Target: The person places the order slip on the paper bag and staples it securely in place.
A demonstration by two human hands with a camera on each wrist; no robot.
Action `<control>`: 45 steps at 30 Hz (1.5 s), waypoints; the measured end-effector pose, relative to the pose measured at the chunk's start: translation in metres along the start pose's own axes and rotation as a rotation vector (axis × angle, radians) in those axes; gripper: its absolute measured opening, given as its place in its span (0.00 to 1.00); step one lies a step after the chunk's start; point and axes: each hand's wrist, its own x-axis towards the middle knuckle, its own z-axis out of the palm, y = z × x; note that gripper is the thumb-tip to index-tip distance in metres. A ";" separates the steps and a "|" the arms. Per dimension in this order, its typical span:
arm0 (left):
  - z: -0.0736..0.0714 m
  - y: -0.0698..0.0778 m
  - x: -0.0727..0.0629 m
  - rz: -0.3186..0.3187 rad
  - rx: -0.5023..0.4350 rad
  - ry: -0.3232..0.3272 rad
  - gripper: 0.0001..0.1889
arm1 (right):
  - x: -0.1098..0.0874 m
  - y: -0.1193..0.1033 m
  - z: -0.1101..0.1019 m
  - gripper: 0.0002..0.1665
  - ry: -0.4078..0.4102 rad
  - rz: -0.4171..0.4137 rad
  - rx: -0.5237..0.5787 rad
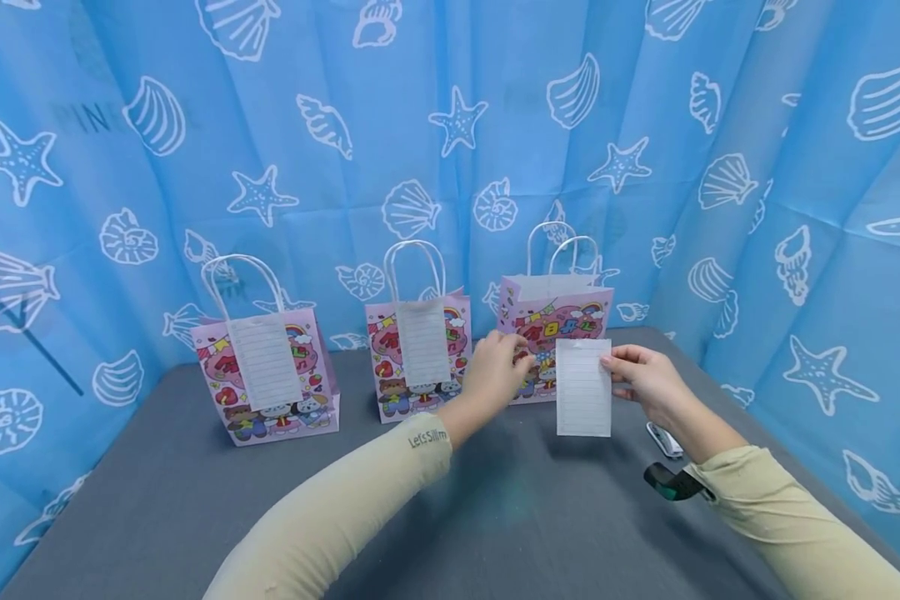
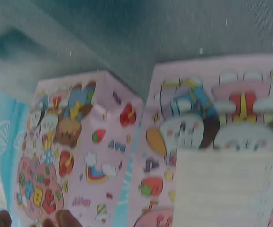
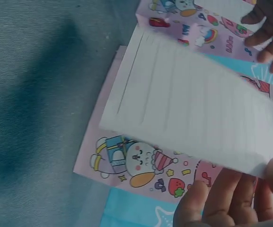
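Observation:
My right hand pinches a white lined sheet of paper at its right edge, between thumb and fingers. The sheet hangs upright before the right-hand pink paper gift bag, covering part of its cartoon print. My left hand reaches toward that bag's left side with nothing in its fingers; in the right wrist view its fingers are spread loosely. The middle gift bag and the left gift bag each have a similar lined sheet on the front, reaching up to the white handles.
A small stapler-like object lies on the grey tabletop, close to my right wrist. Behind the bags hangs a blue curtain with white shells and starfish. A black strap sticks out from my right cuff.

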 end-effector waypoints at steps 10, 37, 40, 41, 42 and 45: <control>-0.018 0.017 0.036 0.023 0.015 0.099 0.33 | 0.017 -0.016 -0.005 0.07 -0.003 0.015 0.040; -0.007 0.021 0.110 -0.069 0.218 -0.112 0.54 | 0.049 -0.032 0.004 0.12 0.015 0.038 0.076; -0.005 0.022 0.110 -0.058 0.197 -0.098 0.50 | 0.051 -0.033 0.007 0.06 0.024 0.026 0.049; -0.005 0.022 0.110 -0.051 0.189 -0.094 0.47 | 0.051 -0.033 0.008 0.05 0.037 0.010 0.018; -0.005 0.022 0.110 -0.042 0.181 -0.089 0.43 | 0.051 -0.034 0.009 0.08 0.055 -0.022 -0.024; -0.006 0.021 0.111 -0.003 0.179 -0.080 0.32 | 0.052 -0.035 0.013 0.23 0.191 -0.189 -0.233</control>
